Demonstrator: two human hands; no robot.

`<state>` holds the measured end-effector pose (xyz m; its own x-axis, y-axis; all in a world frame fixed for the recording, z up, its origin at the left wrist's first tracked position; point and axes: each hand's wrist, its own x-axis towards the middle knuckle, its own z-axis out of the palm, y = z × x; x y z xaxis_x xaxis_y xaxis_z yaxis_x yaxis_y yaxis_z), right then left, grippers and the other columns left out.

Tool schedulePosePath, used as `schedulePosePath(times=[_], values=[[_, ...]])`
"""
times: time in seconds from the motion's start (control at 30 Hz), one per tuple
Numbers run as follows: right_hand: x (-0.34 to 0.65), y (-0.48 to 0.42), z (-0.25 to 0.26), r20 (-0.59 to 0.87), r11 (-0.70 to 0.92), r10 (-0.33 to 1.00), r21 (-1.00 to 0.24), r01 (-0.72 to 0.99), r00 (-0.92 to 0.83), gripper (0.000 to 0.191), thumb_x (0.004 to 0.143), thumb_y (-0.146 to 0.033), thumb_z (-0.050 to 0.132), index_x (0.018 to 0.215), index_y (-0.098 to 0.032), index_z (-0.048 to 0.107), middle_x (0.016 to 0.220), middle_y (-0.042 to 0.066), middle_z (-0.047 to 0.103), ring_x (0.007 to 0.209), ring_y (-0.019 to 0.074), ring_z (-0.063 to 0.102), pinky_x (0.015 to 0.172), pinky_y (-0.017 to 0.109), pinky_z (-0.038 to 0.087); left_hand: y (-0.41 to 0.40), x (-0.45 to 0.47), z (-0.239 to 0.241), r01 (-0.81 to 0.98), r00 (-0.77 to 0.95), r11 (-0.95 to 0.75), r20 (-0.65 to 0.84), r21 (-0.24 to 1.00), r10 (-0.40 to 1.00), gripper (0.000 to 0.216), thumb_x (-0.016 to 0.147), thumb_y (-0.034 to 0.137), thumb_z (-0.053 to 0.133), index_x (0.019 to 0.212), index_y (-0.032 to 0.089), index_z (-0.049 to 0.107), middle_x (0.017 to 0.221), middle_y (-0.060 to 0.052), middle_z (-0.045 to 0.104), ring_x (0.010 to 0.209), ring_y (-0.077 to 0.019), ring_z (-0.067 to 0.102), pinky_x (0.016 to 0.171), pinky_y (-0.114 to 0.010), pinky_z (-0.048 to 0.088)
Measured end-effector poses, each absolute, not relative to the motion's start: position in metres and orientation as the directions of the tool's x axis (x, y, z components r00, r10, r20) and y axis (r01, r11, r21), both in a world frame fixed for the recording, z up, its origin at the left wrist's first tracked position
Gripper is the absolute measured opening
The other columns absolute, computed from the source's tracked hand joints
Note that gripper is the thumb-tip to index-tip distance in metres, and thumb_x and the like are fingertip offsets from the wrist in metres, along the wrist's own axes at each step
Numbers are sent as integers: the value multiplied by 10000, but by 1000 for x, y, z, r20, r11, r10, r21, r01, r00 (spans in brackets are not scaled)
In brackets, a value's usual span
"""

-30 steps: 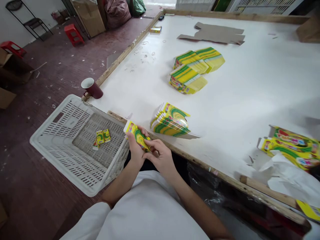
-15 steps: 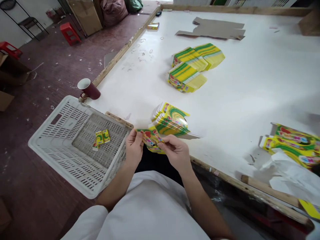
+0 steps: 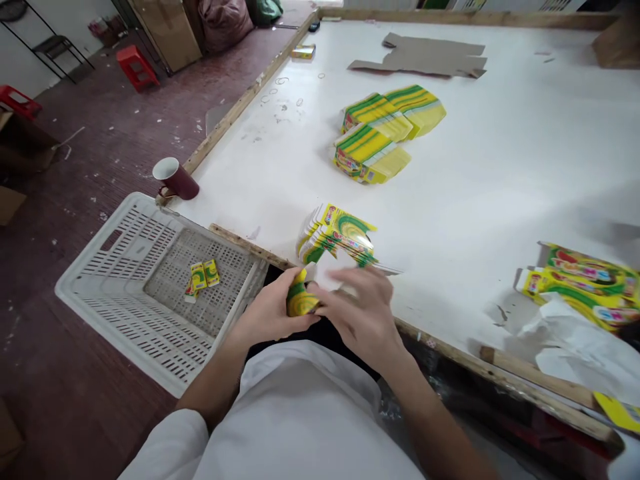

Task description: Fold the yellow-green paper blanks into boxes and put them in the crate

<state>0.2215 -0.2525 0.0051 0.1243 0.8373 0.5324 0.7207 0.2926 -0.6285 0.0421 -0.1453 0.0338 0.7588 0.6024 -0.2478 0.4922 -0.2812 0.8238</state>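
Note:
My left hand [image 3: 270, 308] is wrapped round a small yellow-green carton [image 3: 300, 297], held in front of my body at the table's near edge. The carton is opened out into a box shape, with its white inside showing at the end towards the right. My right hand [image 3: 363, 307] is at that end, its fingers against the carton and smeared by motion; how they grip is unclear. Just beyond my hands, a stack of flattened cartons [image 3: 345, 233] lies on the white table [image 3: 450, 200], partly hidden by the fingers.
A white plastic basket [image 3: 115, 293] stands at the left, with several small cartons [image 3: 205, 275] inside. A maroon mug [image 3: 177, 180] is on the table corner. Further back lie bundled cartons [image 3: 373, 150] and grey cardboard [image 3: 430, 55]. More printed packaging [image 3: 585, 283] and crumpled white paper [image 3: 580, 340] lie right.
The flat carton that both hands were pinching is now opened into a box shape in my left hand. My right hand has shifted onto its end.

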Motion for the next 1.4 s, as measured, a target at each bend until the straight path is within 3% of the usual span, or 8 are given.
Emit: schedulePosePath(times=[0.13,0.23,0.37,0.77,0.9,1.07,1.2,1.4], values=[[200,-255,-12,85,45,875,-995,94,476,724,939,-554,579,1551,-253,334,1561,134,388,1465,286,359,1216,517,316,-163,52,18,458,705,-391,-58,798,707,697,759,227,759,1367,225,418,1261,-97,620,1129,-264,640,961,-385,540],[189,-251,-15,-294,-173,944,-830,-530,153,660,928,-649,522,1451,-249,488,1452,125,546,1365,275,510,1186,518,379,-168,51,10,376,736,-540,111,753,668,769,773,181,723,1430,232,326,1294,-115,579,1142,-265,629,938,-384,549],[197,-244,-6,-235,-253,962,-594,-763,-136,677,832,-730,607,1350,-293,611,1453,84,566,1376,282,509,1197,523,378,-165,50,7,301,754,-641,235,706,613,846,785,164,707,1490,239,246,1234,-109,559,1092,-251,627,881,-360,556],[199,-241,-15,-79,-78,997,-979,-187,-2,785,978,-555,510,1624,-266,170,1669,67,207,1550,253,214,1271,474,214,-160,52,-1,289,838,-550,71,784,541,654,672,112,632,1248,242,351,1107,-64,508,933,-226,602,755,-354,536],[201,-244,-18,107,106,994,-957,270,-12,568,1012,-243,435,1572,-287,347,1662,55,232,1528,232,284,1216,414,363,-157,54,-6,295,815,-569,109,767,569,614,758,195,683,1285,208,368,1196,-117,466,1068,-255,581,893,-410,545],[201,-239,-24,85,29,930,-987,160,358,505,1009,-227,441,1508,-303,470,1551,55,464,1427,214,468,1194,424,405,-163,57,-6,395,473,-503,299,769,829,836,668,393,882,1316,230,380,1349,-151,467,1306,-323,487,1109,-528,427],[191,-239,-25,190,123,931,-967,222,311,609,1016,-287,487,1592,-306,289,1632,75,319,1499,234,350,1202,442,383,-171,60,-2,37,228,-14,5,999,974,719,780,479,795,1347,306,389,1412,-120,511,1229,-264,608,1023,-438,526],[186,-248,-21,391,306,912,-852,424,127,527,962,-178,583,1472,-289,514,1685,90,136,1495,240,357,1132,361,466,-161,71,7,-525,47,314,-342,791,939,261,879,482,642,972,243,591,940,-7,685,937,-163,694,1006,-392,541]])
